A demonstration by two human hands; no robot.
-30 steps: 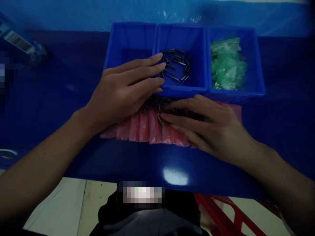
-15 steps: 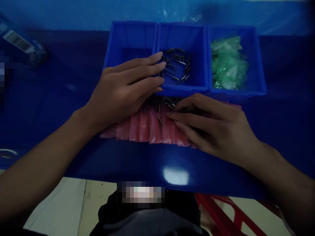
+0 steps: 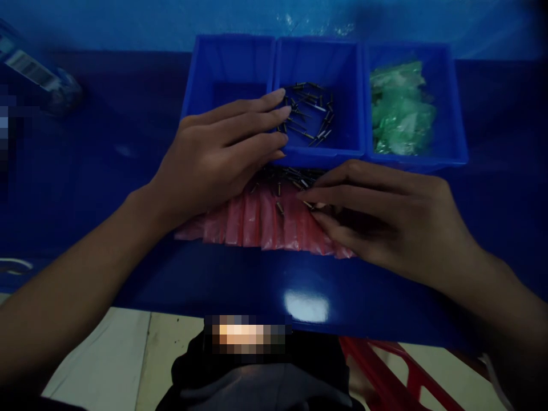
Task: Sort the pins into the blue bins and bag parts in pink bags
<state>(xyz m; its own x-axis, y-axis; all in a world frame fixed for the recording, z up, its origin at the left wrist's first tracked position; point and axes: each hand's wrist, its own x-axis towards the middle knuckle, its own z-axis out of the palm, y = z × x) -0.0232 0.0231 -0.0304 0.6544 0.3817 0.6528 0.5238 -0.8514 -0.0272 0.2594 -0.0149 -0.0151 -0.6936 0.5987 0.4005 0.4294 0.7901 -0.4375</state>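
Note:
My left hand (image 3: 220, 140) is open and lies palm down, its fingers stretched over the front edge of the middle blue bin (image 3: 325, 153). Below its fingers, a heap of blind rivets (image 3: 293, 174) rests on pink plastic bags (image 3: 274, 228) laid side by side. My right hand (image 3: 381, 217) has its fingers curled at the right of the heap, and a single rivet (image 3: 309, 204) shows between the fingertips and thumb. A couple of loose rivets (image 3: 279, 207) lie on the bags nearby. The palm side of both hands is hidden.
More rivets (image 3: 317, 108) are scattered in the middle bin. The right bin (image 3: 454, 103) holds green plastic packets (image 3: 402, 114); the left bin (image 3: 233, 63) stands beside them. A bottle (image 3: 43, 74) lies at the upper left. Below the blue table edge is a red stool (image 3: 385, 365).
My right hand has shifted slightly to the right, and a rivet now shows at its fingertips. The left hand stays in place over the bin edge.

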